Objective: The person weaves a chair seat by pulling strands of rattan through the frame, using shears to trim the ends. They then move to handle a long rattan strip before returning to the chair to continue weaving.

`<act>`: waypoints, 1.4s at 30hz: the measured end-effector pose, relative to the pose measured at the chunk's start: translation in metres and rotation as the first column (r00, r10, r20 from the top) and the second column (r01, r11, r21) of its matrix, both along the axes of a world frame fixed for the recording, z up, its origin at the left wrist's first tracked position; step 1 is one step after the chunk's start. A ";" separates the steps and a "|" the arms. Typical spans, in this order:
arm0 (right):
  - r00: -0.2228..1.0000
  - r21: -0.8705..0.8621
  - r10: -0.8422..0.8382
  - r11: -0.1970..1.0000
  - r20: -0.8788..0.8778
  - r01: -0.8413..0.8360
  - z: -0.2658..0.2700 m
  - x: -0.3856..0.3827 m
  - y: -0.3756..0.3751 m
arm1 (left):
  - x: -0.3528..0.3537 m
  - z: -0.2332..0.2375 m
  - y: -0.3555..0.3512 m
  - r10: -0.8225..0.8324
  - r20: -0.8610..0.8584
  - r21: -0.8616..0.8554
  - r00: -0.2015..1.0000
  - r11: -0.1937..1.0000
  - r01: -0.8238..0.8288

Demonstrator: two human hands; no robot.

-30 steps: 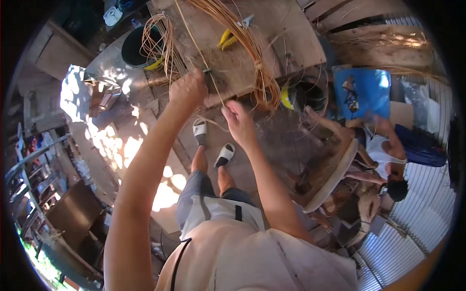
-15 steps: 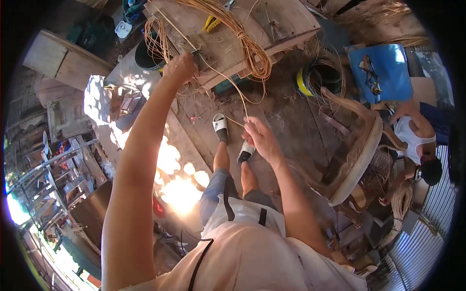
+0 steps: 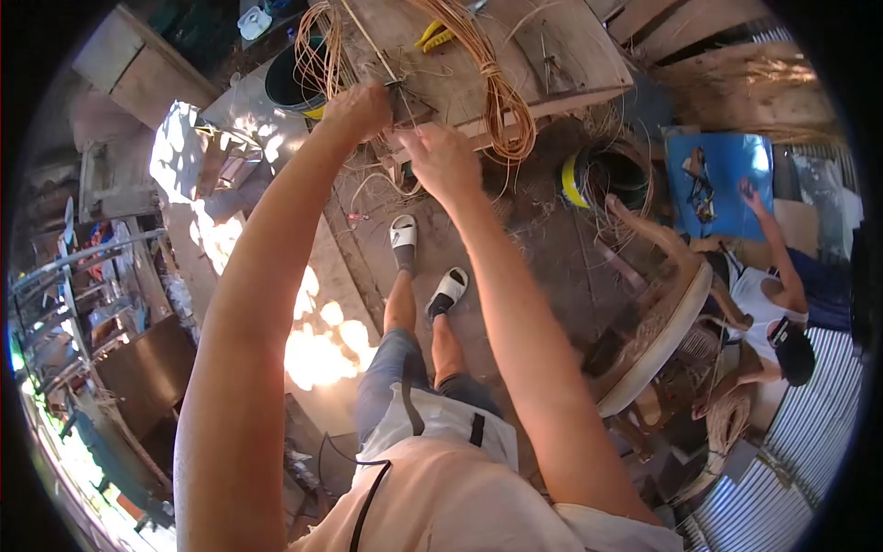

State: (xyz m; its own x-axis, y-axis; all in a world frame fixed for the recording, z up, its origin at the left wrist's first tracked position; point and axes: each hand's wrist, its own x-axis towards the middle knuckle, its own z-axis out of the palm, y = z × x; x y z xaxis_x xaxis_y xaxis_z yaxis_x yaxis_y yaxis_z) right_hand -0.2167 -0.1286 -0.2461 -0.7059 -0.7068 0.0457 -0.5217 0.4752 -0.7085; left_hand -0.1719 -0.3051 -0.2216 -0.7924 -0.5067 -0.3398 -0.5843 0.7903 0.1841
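At the near edge of the wooden bench (image 3: 575, 87), my left hand (image 3: 361, 112) is closed around a small dark tool (image 3: 394, 84). A pale cane strand (image 3: 368, 35) runs from the tool toward the far side of the bench. My right hand (image 3: 441, 161) is close beside it, its fingers pinched on the strand just below the tool. A loop of the strand hangs under my hands. Yellow-handled pliers (image 3: 435, 38) and a coil of brown cane (image 3: 497, 87) lie on the bench to the right.
Left of the bench stands a dark bucket (image 3: 292, 83) with coiled strands. Another bucket with a yellow band (image 3: 572, 179) is on the floor at right. Farther right, a person in a white top (image 3: 762, 299) sits by a curved frame (image 3: 662, 345), one hand over a blue surface (image 3: 727, 152).
My right hand has moved up and left, from low in front of me to beside my left hand. The view has shifted slightly. The other person's arm now reaches toward the blue surface.
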 end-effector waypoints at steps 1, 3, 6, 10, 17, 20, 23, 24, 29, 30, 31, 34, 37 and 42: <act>0.990 -0.080 -0.016 0.996 0.141 0.027 0.001 0.003 -0.012 | 0.000 -0.001 -0.002 0.019 -0.011 0.003 1.000 1.000 -0.019; 0.968 -0.072 -0.100 0.990 0.229 0.120 -0.006 0.008 -0.023 | 0.001 -0.005 -0.004 -0.034 0.000 -0.029 0.999 0.999 0.034; 0.944 -0.079 -0.115 0.986 0.309 0.146 -0.029 0.007 -0.022 | 0.000 0.017 0.002 0.002 0.070 0.046 0.998 0.999 -0.005; 0.218 -0.005 -0.057 0.962 0.974 0.273 -0.010 0.001 -0.007 | 0.003 -0.004 0.005 0.049 -0.065 -0.055 0.997 0.997 -0.053; 0.985 -0.239 -0.075 0.965 0.158 0.111 -0.028 -0.004 -0.030 | 0.001 0.001 0.007 0.037 -0.066 -0.033 0.997 0.999 -0.039; 0.316 -0.056 -0.045 0.952 0.948 0.302 0.004 0.002 -0.008 | -0.004 0.009 0.008 0.090 0.010 -0.027 0.996 0.996 -0.090; 0.411 -0.096 -0.034 0.952 0.911 0.292 0.018 -0.005 -0.019 | -0.004 0.011 0.005 0.079 0.060 -0.008 0.995 0.997 -0.079; 0.467 -0.071 -0.046 0.971 0.883 0.230 0.030 -0.008 -0.027 | -0.002 0.012 0.006 0.072 0.044 -0.010 0.996 0.997 -0.072; 0.931 -0.128 -0.073 0.984 0.357 0.126 -0.030 -0.005 -0.019 | -0.003 0.010 0.005 0.085 0.017 0.002 0.996 0.996 -0.085; 0.605 -0.136 -0.039 0.961 0.796 0.241 -0.020 0.003 0.006 | -0.002 0.004 0.003 0.074 -0.006 0.000 0.997 0.997 -0.074; 0.098 -0.077 0.046 0.937 0.994 0.342 -0.014 0.010 0.025 | 0.000 0.000 0.003 0.061 -0.026 0.001 0.998 0.998 -0.061; 0.272 -0.035 -0.039 0.965 0.961 0.260 0.010 0.006 0.020 | -0.003 0.005 0.003 0.058 0.017 0.021 0.998 0.998 -0.058; 0.450 0.028 -0.117 0.979 0.885 0.201 0.014 -0.003 -0.006 | -0.001 0.001 0.001 0.029 0.004 -0.008 1.000 1.000 -0.029; 0.827 -0.161 -0.109 0.959 0.552 0.233 -0.030 0.008 -0.011 | -0.003 0.006 0.009 0.064 0.004 -0.002 0.998 0.998 -0.064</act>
State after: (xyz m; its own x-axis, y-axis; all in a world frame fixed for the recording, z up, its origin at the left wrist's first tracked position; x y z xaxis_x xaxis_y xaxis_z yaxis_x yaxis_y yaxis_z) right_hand -0.2091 -0.1391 -0.2766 -0.7721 -0.5893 -0.2381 0.0417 0.3269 -0.9441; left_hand -0.1749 -0.2963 -0.2154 -0.7571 -0.5567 -0.3418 -0.6342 0.7518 0.1805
